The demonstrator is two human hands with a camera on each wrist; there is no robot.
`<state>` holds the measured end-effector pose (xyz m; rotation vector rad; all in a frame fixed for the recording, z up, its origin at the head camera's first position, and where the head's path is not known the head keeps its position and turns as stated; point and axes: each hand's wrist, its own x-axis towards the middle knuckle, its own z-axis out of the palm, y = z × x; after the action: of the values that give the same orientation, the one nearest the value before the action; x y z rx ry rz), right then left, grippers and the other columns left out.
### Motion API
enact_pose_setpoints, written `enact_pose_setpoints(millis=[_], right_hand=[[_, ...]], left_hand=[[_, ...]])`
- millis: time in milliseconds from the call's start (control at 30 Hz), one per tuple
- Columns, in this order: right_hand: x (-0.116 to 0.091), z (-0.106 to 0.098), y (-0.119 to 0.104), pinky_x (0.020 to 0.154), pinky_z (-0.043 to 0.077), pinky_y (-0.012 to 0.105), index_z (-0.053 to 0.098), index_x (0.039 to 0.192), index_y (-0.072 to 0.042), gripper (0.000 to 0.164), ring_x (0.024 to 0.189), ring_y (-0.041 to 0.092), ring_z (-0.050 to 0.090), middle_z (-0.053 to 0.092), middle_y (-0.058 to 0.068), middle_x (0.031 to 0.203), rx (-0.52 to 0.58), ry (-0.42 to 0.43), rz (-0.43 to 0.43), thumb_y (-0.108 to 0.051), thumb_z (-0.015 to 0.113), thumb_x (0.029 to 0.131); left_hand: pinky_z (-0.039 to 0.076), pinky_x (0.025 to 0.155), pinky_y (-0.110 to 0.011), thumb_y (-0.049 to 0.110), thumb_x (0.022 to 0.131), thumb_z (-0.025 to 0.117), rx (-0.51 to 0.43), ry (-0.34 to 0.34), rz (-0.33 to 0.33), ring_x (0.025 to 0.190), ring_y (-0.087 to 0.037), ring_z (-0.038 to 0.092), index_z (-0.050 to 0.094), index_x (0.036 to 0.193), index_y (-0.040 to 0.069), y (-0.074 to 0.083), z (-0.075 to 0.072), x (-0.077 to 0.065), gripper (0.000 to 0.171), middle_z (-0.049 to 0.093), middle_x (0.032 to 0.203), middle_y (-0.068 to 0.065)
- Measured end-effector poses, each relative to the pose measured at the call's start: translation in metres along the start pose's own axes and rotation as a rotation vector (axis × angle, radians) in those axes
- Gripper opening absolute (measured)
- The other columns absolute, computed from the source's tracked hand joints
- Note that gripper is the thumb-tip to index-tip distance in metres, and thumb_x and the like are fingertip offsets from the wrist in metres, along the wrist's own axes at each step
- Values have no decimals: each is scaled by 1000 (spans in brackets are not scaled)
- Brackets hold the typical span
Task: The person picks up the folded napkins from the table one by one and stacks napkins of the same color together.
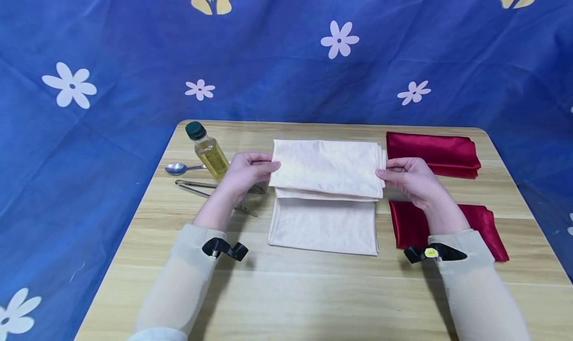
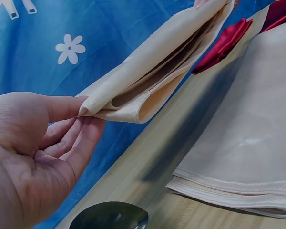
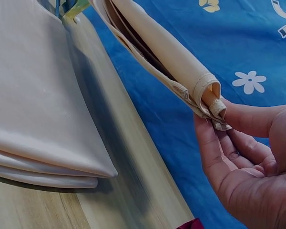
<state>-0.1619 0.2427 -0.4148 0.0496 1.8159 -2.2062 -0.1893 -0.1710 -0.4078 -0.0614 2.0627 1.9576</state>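
Both hands hold up a folded cream cloth (image 1: 329, 167), one at each side, above the table. My left hand (image 1: 241, 174) pinches its left edge between thumb and fingers. At the opposite edge, my right hand (image 1: 409, 179) pinches the layers the same way. In the left wrist view, the loose folds of the raised cloth (image 2: 157, 62) show from the side, with a gap between it and the table. A second folded cream cloth (image 1: 324, 226) lies flat on the wood, partly hidden behind the raised one.
Two folded dark red cloths lie at the right, a far one (image 1: 431, 154) and a near one (image 1: 479, 226) partly covered by my right forearm. On the left are a green-capped bottle of yellow liquid (image 1: 210, 154), a spoon (image 1: 176, 169) and metal tongs (image 1: 194, 184). A blue flowered curtain (image 1: 268, 57) hangs behind.
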Motion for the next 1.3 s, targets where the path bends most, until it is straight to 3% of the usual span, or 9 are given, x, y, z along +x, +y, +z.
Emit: enact_pose_setpoints(millis=[400, 633, 900, 1100, 1300], right_hand=[[-10, 3, 8, 77, 64, 31, 78, 101, -3, 13, 80, 17, 76, 78, 10, 93, -27, 0, 15, 7, 77, 93], [-19, 4, 10, 78, 65, 33, 78, 100, -2, 14, 80, 16, 76, 78, 10, 92, -15, -17, 3, 10, 75, 93], [-30, 5, 18, 79, 64, 30, 78, 104, 1, 14, 82, 16, 75, 78, 9, 94, -45, -22, 15, 9, 75, 93], [-38, 4, 26, 79, 64, 32, 74, 108, 10, 14, 82, 16, 75, 78, 10, 93, -74, -34, 14, 9, 75, 94], [-45, 4, 34, 78, 64, 32, 73, 110, 11, 17, 81, 15, 75, 79, 10, 94, -115, -30, 25, 7, 76, 94]], left_hand=[[61, 93, -36, 5, 95, 79, -58, 6, 4, 105, -23, 72, 66, 125, -12, -8, 4, -14, 36, 72, 120, -18], [63, 89, -35, 4, 95, 80, -36, 11, 9, 101, -22, 73, 66, 123, -13, -16, 7, -22, 36, 74, 113, -17], [62, 89, -35, 10, 95, 82, 64, 11, 2, 103, -23, 72, 69, 122, -10, -20, 7, -36, 36, 75, 114, -16], [64, 85, -36, 11, 95, 82, 112, 2, 8, 98, -21, 73, 72, 117, -9, -27, 8, -43, 31, 77, 108, -15], [64, 83, -37, 10, 94, 82, 157, 4, -6, 91, -21, 75, 72, 117, -9, -30, 11, -51, 31, 77, 104, -16]])
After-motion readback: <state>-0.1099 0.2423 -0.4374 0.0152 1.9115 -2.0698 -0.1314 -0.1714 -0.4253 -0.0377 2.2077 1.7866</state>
